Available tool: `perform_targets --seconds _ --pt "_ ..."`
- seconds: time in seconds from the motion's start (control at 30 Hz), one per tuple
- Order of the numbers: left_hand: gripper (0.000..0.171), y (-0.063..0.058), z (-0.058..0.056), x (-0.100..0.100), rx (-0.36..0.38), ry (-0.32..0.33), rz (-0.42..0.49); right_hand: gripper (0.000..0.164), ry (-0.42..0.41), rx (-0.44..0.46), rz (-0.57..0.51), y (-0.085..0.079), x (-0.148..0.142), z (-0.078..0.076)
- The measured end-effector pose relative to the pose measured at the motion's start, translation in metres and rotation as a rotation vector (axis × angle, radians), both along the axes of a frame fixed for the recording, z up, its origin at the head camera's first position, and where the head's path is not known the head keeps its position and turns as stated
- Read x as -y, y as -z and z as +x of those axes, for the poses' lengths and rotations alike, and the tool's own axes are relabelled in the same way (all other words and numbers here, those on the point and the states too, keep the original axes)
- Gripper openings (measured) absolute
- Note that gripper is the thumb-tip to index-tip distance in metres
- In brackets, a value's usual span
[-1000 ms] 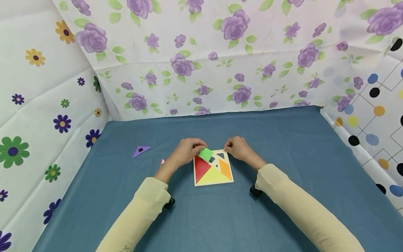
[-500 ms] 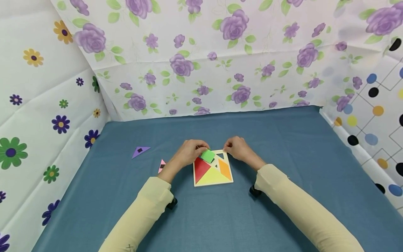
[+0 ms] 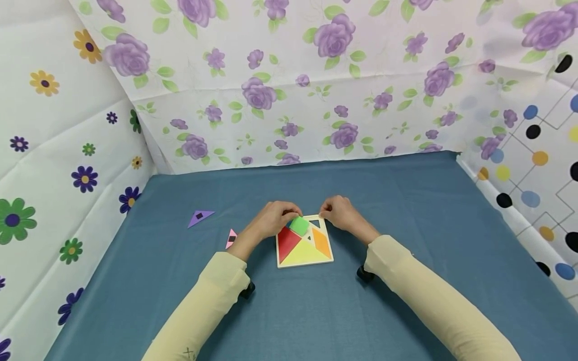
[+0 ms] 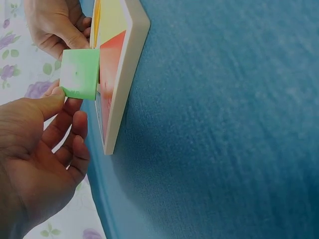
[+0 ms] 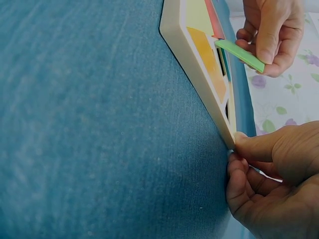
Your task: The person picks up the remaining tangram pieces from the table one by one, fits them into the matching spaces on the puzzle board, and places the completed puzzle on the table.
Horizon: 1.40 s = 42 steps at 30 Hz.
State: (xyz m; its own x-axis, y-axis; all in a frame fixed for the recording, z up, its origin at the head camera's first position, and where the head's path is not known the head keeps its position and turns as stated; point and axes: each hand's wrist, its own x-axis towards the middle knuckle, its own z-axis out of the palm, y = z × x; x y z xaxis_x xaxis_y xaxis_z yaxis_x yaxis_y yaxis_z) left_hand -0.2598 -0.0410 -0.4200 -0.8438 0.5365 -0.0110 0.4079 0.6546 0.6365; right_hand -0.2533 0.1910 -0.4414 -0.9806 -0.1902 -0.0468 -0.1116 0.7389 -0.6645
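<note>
Puzzle tray [image 4: 127,74] on blue cloth [image 3: 298,316], flowered sheet [image 3: 298,110] behind, perhaps paper

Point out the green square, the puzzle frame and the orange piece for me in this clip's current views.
Green square [image 4: 79,74]: left wrist view, middle of its broad face.
Puzzle frame [image 4: 125,69]: left wrist view, pale rim beside the red area.
Orange piece [image 3: 322,242]: head view, middle of its top face.
</note>
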Motion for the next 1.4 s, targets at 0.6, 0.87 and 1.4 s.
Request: perform_targets --seconds 0.6,0.87,1.4 --pt "0.018 0.0015 -0.0035 0.0008 -0.050 0.020 -0.031 0.012 -0.015 -0.029 0.010 -0.0037 0.0018 -0.0008" --pt "0.018 0.0027 -0.0036 -0.0002 -0.047 0.010 -0.053 0.014 -0.022 -0.036 0.013 -0.0018 0.0010 -0.0013" --pt "0.016 0.0045 -0.0013 -0.0021 -0.096 0.007 -0.076 0.013 -0.001 -0.016 0.001 -0.0010 -0.0006 0.0007"
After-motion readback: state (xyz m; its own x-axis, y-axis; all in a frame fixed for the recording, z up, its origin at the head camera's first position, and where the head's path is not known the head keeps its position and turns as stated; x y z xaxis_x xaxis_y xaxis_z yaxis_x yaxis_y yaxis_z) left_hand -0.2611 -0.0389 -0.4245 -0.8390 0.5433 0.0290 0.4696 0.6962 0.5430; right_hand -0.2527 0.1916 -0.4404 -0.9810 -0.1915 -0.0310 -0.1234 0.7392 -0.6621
